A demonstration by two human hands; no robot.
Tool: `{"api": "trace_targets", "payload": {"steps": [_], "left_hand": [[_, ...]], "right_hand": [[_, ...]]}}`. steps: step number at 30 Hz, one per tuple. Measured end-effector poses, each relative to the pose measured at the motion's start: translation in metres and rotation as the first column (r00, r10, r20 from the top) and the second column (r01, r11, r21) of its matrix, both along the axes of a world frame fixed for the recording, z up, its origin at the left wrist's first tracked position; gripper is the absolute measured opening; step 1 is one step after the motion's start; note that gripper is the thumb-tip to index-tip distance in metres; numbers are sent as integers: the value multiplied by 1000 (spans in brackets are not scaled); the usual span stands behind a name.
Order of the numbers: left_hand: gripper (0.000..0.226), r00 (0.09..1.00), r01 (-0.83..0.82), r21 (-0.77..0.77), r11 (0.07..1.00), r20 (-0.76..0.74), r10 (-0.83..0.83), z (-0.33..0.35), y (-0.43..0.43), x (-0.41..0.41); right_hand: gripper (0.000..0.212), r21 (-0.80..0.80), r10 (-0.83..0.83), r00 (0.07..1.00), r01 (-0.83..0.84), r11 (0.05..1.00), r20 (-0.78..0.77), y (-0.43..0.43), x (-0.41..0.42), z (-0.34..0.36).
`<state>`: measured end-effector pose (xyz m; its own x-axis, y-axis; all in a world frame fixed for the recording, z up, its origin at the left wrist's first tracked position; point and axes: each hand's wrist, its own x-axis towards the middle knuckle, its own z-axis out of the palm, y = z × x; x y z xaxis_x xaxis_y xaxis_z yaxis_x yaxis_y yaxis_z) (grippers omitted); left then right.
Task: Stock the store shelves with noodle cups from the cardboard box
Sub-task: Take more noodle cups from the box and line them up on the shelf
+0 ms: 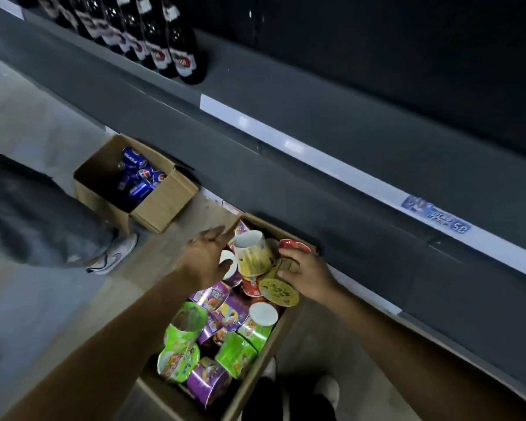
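Observation:
An open cardboard box [257, 376] on the floor holds several noodle cups in green, purple, red and yellow. My left hand [205, 258] reaches into its far end with fingers straight, touching an upturned yellow cup [254, 255]. My right hand [305, 273] curls its fingers round a second yellow cup [279, 291] that lies on its side, lid towards me. A red cup [295, 245] sits right at that hand's fingertips. The grey shelf [331, 123] above the box is bare on this stretch.
Dark bottles [176, 53] stand at the shelf's left end. A second cardboard box [164, 205] with blue soda cans [138, 177] sits on the floor to the left. Another person's shoe [116, 256] is beside it. My own feet [327, 388] are near the noodle box.

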<state>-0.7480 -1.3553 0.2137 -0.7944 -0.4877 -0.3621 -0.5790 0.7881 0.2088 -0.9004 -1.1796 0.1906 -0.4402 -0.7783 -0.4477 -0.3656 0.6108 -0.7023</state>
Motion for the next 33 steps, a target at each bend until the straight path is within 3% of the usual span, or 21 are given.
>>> {"api": "trace_targets", "payload": {"steps": [4,8,13,19,22,26,29,33], "left_hand": [[77,997,-47,65,997,63,43,-68,-20,22],[66,991,-85,101,991,108,74,-118,-36,40],[66,969,-121,148,982,232,84,-179,-50,53],[63,969,-97,166,981,242,55,-238,-55,68],[61,968,-78,148,986,246,40,-261,-59,70],[63,963,-63,135,989,270,24,-290,-67,69],[66,964,-50,132,990,266,13,-315,-72,67],[68,946,-56,173,983,324,-3,-344,-72,67]], "right_hand": [[48,64,-5,997,1,998,71,-15,22,-49],[52,96,-39,991,26,995,129,-32,41,-92],[42,160,-40,991,20,987,124,-49,56,-142],[33,166,-63,978,29,986,201,-82,78,-199],[42,202,-45,965,-9,979,258,-97,91,-231],[73,216,-9,964,-50,975,264,-116,101,-266],[57,269,7,956,-89,959,292,-122,104,-291],[54,288,-18,948,-78,954,318,-125,104,-317]]}}
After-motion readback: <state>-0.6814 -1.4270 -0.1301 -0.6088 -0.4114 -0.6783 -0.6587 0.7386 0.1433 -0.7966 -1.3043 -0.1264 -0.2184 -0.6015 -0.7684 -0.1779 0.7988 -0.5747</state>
